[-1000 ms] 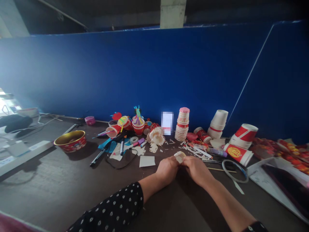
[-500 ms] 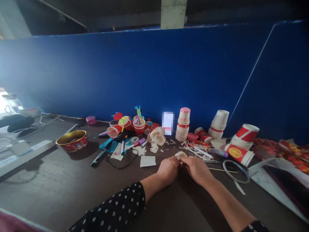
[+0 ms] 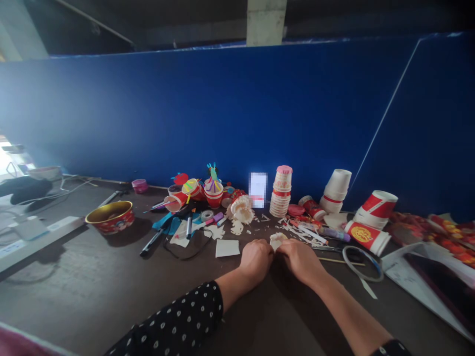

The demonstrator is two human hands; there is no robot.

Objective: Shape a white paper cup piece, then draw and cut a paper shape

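Between my two hands, just above the dark table point(image 3: 148, 306), is a small curled piece of white paper point(image 3: 277, 240). My left hand point(image 3: 257, 261) is closed at its left edge, with the fingertips mostly hidden behind the knuckles. My right hand point(image 3: 299, 260) pinches the paper from the right side. Left of my hands lies a flat square of white paper point(image 3: 227, 248). Farther back sits a ruffled white paper flower point(image 3: 242, 210) with paper scraps around it.
Stacked paper cups point(image 3: 281, 195) stand behind my hands, and more white cups point(image 3: 337, 188) are at the right. Markers point(image 3: 189, 225) and decorated cups point(image 3: 213, 195) lie left of centre. A gold-lined red bowl point(image 3: 111, 221) is farther left. A tape ring point(image 3: 361, 264) and a tablet point(image 3: 441, 284) are at right.
My hands have moved slightly apart, the left one a little to the left. More of the white paper between them shows now.
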